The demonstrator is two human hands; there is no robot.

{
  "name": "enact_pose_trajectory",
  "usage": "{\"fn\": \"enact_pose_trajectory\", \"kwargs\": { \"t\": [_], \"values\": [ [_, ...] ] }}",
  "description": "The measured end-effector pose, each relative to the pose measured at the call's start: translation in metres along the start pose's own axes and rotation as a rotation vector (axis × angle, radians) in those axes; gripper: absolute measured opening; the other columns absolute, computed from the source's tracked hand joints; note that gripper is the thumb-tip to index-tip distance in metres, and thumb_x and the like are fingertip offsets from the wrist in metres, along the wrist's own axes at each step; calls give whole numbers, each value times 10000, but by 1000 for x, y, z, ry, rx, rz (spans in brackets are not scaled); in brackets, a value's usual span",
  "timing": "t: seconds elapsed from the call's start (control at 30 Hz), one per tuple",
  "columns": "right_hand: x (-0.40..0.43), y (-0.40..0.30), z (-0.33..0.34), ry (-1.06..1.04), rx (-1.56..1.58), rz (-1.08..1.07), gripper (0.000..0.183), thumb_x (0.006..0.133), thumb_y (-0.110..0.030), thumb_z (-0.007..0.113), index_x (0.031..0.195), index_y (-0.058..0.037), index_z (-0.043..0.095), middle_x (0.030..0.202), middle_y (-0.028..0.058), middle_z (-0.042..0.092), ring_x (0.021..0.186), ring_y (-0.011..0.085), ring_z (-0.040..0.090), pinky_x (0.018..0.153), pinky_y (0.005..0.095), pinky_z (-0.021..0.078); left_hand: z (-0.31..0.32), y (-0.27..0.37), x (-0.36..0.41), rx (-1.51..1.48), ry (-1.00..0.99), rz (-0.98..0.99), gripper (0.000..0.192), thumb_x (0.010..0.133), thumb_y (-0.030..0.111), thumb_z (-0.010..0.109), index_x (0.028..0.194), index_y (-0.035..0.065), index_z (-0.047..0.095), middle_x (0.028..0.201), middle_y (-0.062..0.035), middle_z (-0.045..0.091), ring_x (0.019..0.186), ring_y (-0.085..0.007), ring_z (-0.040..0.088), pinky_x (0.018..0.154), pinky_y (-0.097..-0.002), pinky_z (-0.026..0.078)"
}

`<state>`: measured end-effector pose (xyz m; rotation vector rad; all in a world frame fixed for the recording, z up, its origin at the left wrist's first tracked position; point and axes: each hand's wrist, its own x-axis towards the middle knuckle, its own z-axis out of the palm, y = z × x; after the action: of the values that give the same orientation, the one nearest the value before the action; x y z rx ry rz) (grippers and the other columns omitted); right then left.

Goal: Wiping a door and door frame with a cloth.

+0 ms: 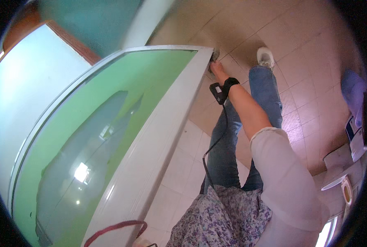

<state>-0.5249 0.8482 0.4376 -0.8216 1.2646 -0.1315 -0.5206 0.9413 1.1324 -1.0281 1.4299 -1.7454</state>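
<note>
Beside me stands a white-framed door [158,129] with a green panel [158,74]. A large irregular patch in the panel looks like bare glass [75,182] and reflects light. My right hand [219,70] is at the far corner of the door's edge, its fingers closed around a dark grey object [215,55], too small and blurred to name. A black strapped device [220,92] with a cable sits on my right wrist. Near the bottom, a dark red strap [118,226] loops over the frame. Only a sliver of my left hand [142,243] shows below it.
The tiled floor [294,80] carries my white shoe [265,57]. A pale wall [25,80] stands beyond the door. At the right rim are a blue cloth [353,92], a blue-and-white package [355,139] and a white ring-shaped fixture [346,191]. The cable [214,143] hangs along my leg.
</note>
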Motion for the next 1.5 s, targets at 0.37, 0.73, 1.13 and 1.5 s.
{"fn": "enact_pose_trajectory", "kwargs": {
  "t": [0.37,0.73,1.13,1.5],
  "values": [
    [-74,8,-110,89,-270,-190,221,677,-159,442,721,51,496,743,247,516,714,388,491,615,421,386,-65,-19,48,-9,-19,21,202,823,277,363,934,172,496,746,50,531,870,-209,470,875,-502,194],
    [-188,-148,22,18,-384,-466,195,677,-150,454,599,26,480,649,217,501,627,375,491,589,454,388,55,31,-5,-146,-12,-46,210,830,261,355,955,139,472,702,61,515,817,-186,490,852,-500,259],
    [-217,-248,58,-440,-696,-817,161,629,-126,439,583,28,452,593,217,479,596,369,481,543,437,374,164,243,-97,-619,118,-195,294,828,244,247,802,183,534,765,94,547,808,-35,482,825,-354,321],
    [-151,-309,26,-796,-781,-774,223,655,-152,405,727,24,522,638,206,515,580,284,515,581,364,424,137,289,-140,-581,-416,-194,186,730,316,414,819,203,531,933,72,540,944,-30,428,894,-329,253]
  ]
}}
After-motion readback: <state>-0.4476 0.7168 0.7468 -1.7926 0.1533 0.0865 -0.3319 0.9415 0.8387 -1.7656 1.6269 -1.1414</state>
